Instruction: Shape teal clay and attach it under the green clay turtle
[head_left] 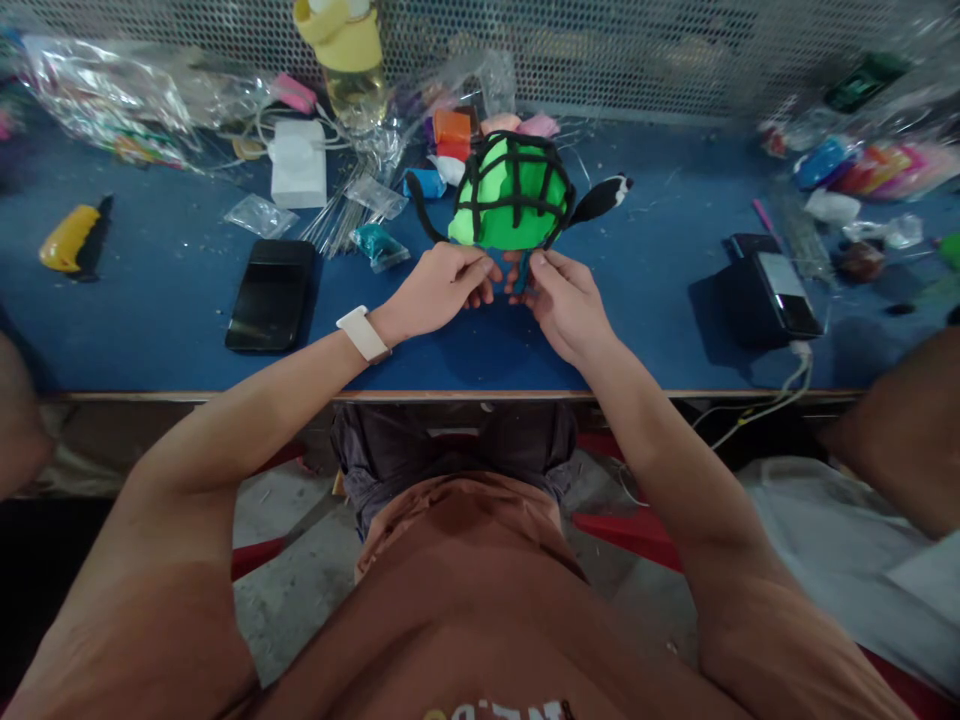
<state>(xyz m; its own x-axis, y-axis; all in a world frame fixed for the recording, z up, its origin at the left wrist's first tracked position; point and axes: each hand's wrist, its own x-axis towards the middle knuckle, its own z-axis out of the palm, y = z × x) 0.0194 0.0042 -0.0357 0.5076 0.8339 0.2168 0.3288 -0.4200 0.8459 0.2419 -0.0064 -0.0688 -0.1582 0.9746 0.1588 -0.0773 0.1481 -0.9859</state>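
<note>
A toy turtle (pixel 517 195) with a bright green domed shell crossed by black fuzzy strips is at the table's far middle. Its black tail curls out to the left, and its black-and-white head points right. My right hand (pixel 566 300) pinches a dark teal strip at the turtle's lower edge between thumb and fingers. Close by, my left hand (pixel 446 285) is closed with thumb and fingertips together just below the shell; whatever is in them is hidden. A pale band (pixel 363 333) is around my left wrist.
Left on the blue table (pixel 450 350) are a black phone (pixel 271 295), a yellow-handled cutter (pixel 71 240) and a white box (pixel 298 165). Behind stand a yellow-topped bottle (pixel 349 70) and coloured clay packs (pixel 452 133). At right are a dark device with a cable (pixel 772 290) and plastic bags (pixel 877 175).
</note>
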